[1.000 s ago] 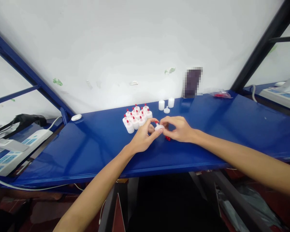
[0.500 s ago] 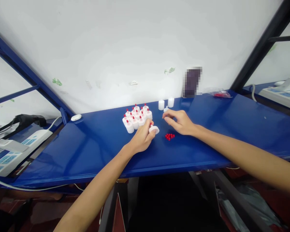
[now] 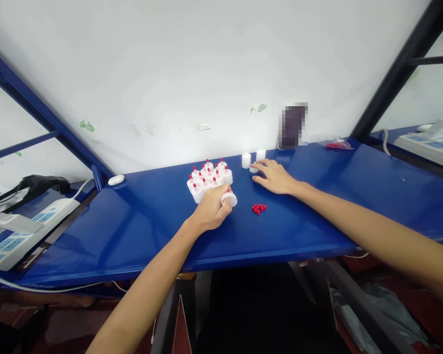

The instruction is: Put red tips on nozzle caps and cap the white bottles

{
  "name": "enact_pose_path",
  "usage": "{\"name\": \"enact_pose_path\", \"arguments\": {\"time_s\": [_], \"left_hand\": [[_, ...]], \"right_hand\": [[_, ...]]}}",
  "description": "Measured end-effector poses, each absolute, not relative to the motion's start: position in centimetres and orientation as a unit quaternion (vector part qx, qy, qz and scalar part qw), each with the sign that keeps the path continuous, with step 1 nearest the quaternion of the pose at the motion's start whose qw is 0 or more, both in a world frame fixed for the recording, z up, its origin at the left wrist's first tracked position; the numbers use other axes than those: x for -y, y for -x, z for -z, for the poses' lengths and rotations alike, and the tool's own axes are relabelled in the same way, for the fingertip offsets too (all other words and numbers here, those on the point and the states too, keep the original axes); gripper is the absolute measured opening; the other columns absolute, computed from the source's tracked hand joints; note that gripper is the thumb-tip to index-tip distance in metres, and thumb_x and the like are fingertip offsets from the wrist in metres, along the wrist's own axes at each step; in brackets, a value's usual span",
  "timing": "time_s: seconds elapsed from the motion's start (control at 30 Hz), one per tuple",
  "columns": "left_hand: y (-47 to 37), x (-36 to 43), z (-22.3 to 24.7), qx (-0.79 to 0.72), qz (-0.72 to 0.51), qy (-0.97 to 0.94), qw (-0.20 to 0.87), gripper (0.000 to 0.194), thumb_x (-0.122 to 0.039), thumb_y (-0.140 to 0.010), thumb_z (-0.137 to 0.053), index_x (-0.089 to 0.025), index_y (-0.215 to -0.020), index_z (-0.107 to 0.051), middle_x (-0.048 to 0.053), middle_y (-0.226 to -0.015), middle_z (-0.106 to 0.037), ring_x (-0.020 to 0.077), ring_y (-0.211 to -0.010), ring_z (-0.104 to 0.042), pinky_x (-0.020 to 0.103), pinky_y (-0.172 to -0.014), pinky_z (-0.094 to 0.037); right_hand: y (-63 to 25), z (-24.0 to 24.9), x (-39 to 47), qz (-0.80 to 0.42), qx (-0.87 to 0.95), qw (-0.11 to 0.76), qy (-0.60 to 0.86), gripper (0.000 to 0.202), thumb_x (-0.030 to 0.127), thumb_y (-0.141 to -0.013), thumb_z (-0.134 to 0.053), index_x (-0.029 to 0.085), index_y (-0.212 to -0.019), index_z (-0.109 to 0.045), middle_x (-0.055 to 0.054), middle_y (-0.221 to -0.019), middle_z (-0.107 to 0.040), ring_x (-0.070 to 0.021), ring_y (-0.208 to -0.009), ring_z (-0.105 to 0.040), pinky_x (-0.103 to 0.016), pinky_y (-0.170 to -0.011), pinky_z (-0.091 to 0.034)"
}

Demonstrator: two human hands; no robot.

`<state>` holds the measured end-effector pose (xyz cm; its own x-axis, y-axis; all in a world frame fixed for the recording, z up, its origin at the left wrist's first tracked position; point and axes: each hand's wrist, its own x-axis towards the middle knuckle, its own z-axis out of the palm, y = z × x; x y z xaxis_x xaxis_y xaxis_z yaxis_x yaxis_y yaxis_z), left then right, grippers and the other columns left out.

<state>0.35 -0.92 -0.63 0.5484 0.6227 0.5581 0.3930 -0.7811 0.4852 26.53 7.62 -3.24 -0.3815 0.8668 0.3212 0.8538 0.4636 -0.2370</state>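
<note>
My left hand point(image 3: 212, 209) is closed around a white round cap point(image 3: 229, 198) with a red tip, just in front of a group of several white bottles point(image 3: 206, 183) with red-tipped nozzles. My right hand point(image 3: 275, 176) has its fingers spread, with fingertips at a small white cap point(image 3: 254, 168) lying on the blue table point(image 3: 151, 216). Behind that cap stand two white bottles without caps, one on the left point(image 3: 246, 160) and one on the right point(image 3: 260, 155). A small pile of red tips point(image 3: 259, 209) lies in front of my right hand.
A pixelated dark object point(image 3: 293, 127) leans on the wall at the back. A clear bag with red pieces point(image 3: 337, 144) lies back right. A white oval object point(image 3: 116, 180) sits back left, and a power strip point(image 3: 33, 231) is at the far left.
My right hand has moved forward to the small white cap, its fingers now more spread. My left hand has shifted slightly left with the cap it holds, tilting it.
</note>
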Motion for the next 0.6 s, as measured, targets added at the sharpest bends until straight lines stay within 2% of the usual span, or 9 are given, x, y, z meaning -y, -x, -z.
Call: {"name": "enact_pose_path", "arguments": {"time_s": [0.1, 0.3, 0.47, 0.53, 0.6], "left_hand": [[-0.08, 0.76, 0.63, -0.290, -0.390, -0.860, 0.158, 0.033, -0.046, -0.099, -0.030, -0.021, -0.079, -0.038, -0.002, -0.068, -0.042, 0.0144, -0.060, -0.038, 0.030, -0.059, -0.030], [0.32, 0.59, 0.55, -0.309, -0.397, -0.852, 0.145, 0.038, -0.050, -0.100, -0.027, -0.021, -0.078, -0.039, -0.001, -0.067, -0.043, 0.0149, -0.059, -0.038, 0.031, -0.058, -0.030], [0.40, 0.63, 0.54, -0.295, -0.407, -0.857, 0.113, 0.033, -0.044, -0.099, -0.029, -0.020, -0.079, -0.041, 0.000, -0.069, -0.046, 0.0149, -0.060, -0.041, 0.031, -0.059, -0.033], [0.42, 0.68, 0.56, -0.298, -0.415, -0.855, 0.092, 0.028, -0.040, -0.097, -0.033, -0.019, -0.085, -0.047, 0.001, -0.072, -0.051, 0.0152, -0.063, -0.045, 0.030, -0.062, -0.037], [0.45, 0.69, 0.56, -0.329, -0.415, -0.845, 0.071, 0.020, -0.034, -0.094, -0.042, -0.018, -0.101, -0.052, 0.001, -0.080, -0.057, 0.0154, -0.066, -0.050, 0.030, -0.065, -0.041]], "right_hand": [[-26.41, 3.24, -7.55, -0.033, 0.839, 0.166, 0.518, 0.056, 0.049, -0.097, -0.041, 0.022, -0.144, -0.051, -0.014, -0.148, -0.050, -0.0386, -0.134, -0.043, -0.057, -0.104, -0.040], [-26.07, 2.99, -7.16, -0.041, 0.851, 0.192, 0.487, 0.052, 0.046, -0.097, -0.042, 0.021, -0.141, -0.055, -0.014, -0.136, -0.059, -0.0353, -0.123, -0.053, -0.053, -0.100, -0.043], [-26.10, 3.15, -7.22, -0.051, 0.853, 0.198, 0.481, 0.051, 0.045, -0.097, -0.043, 0.020, -0.141, -0.054, -0.013, -0.134, -0.060, -0.0339, -0.121, -0.054, -0.051, -0.101, -0.043], [-26.11, 3.15, -7.20, -0.053, 0.852, 0.197, 0.483, 0.051, 0.044, -0.097, -0.043, 0.020, -0.141, -0.054, -0.013, -0.134, -0.059, -0.0342, -0.121, -0.054, -0.051, -0.101, -0.043], [-26.08, 3.11, -7.14, -0.055, 0.851, 0.192, 0.485, 0.051, 0.044, -0.097, -0.044, 0.021, -0.141, -0.053, -0.014, -0.135, -0.059, -0.0347, -0.122, -0.053, -0.052, -0.100, -0.043]]}}
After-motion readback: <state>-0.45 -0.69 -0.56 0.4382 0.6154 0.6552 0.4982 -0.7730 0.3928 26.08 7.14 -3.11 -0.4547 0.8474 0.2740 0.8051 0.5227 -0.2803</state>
